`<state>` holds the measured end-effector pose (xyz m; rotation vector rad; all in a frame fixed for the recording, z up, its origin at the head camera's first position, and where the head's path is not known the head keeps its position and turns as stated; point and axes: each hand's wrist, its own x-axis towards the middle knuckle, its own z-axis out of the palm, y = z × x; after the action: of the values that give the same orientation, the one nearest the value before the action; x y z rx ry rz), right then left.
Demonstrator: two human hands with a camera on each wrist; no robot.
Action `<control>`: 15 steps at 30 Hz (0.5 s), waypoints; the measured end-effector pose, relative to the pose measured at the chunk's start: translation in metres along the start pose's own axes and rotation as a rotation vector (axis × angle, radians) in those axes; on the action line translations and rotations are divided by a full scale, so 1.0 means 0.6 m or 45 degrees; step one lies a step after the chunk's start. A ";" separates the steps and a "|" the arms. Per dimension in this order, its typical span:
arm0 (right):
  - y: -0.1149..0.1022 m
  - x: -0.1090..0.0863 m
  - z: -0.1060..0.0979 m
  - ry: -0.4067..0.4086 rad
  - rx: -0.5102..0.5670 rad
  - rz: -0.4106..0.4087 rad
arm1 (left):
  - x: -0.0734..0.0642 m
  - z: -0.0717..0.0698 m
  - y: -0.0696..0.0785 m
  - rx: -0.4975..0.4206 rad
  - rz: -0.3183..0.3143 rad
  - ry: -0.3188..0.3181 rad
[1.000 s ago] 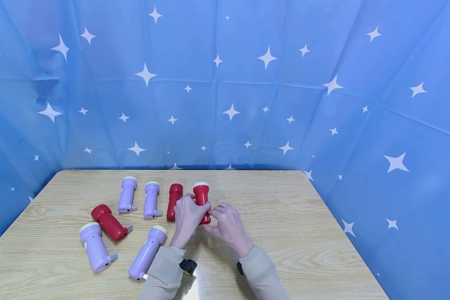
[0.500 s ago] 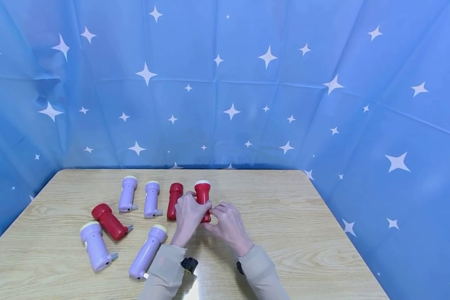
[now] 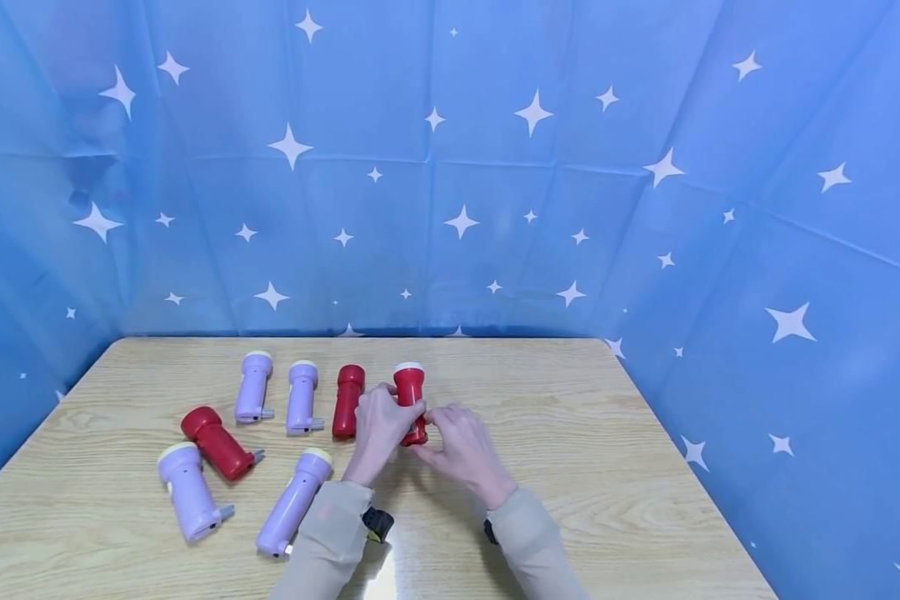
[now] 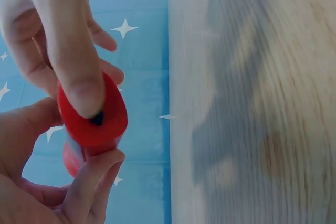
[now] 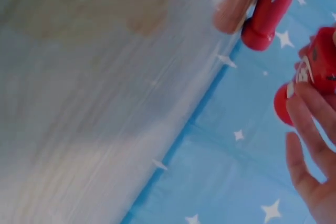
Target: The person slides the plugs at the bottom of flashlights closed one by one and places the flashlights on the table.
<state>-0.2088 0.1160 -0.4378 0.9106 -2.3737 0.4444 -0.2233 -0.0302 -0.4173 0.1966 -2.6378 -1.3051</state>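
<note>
Head, held flashlight: red held flashlight point(image 3: 409, 383), white rim; between both hands, lamp end pointing away from the person
Head, left hand: left hand point(image 3: 380, 423) gripping held flashlight's body, thumb across it
Head, right hand: right hand point(image 3: 461, 442) pinching the lower end, fingers at its side
Head, just left of left hand: red flashlight 2 point(image 3: 348, 400), roughly parallel to the held one
Head, farther left of hands: purple flashlight 1 point(image 3: 302, 396), then purple flashlight 2 point(image 3: 253, 386), grey prongs out on both
Head, left and nearer the person: red flashlight 3 point(image 3: 217, 442), slanted, prongs out; purple flashlight 3 point(image 3: 189, 492) just beside it
Head, beside left forearm: purple flashlight 4 point(image 3: 294, 504), slanted
Head, under and behind hands: wood-grain table point(image 3: 607, 467); blue starred backdrop point(image 3: 457, 192) beyond
Head, wrists: dark device point(image 3: 377, 523) at left wrist
Left wrist, held flashlight: end faces the camera, dark spot point(image 4: 96, 119) beside right thumb
Left wrist, hands: right thumb pressed on that end; left fingers curled round the body
Right wrist, held flashlight: partly cut off at frame edge, white marking point(image 5: 303, 72) showing, right fingers against it
Right wrist, beyond hands: red flashlight 2 apart from them; paler reddish shape point(image 5: 235, 6) beside it, too blurred to identify
</note>
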 end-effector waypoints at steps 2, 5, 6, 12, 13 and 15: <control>0.009 -0.002 -0.005 -0.069 0.057 0.020 | 0.002 0.003 0.000 -0.006 -0.006 -0.022; 0.027 -0.007 -0.017 -0.184 0.118 0.089 | 0.008 0.007 0.000 -0.007 -0.016 -0.058; 0.034 -0.009 -0.022 -0.219 0.123 0.121 | 0.010 0.008 0.001 -0.002 -0.019 -0.071; 0.088 -0.022 -0.053 -0.273 0.106 0.409 | 0.021 0.025 0.013 -0.029 -0.074 -0.182; 0.099 -0.025 -0.058 -0.255 0.093 0.462 | 0.022 0.031 0.017 -0.037 -0.081 -0.198; 0.121 -0.034 -0.066 -0.217 0.051 0.570 | 0.024 0.045 0.025 -0.036 -0.073 -0.223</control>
<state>-0.2315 0.1972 -0.4264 0.4393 -2.7386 0.6057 -0.2437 -0.0032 -0.4197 0.1621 -2.7747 -1.4381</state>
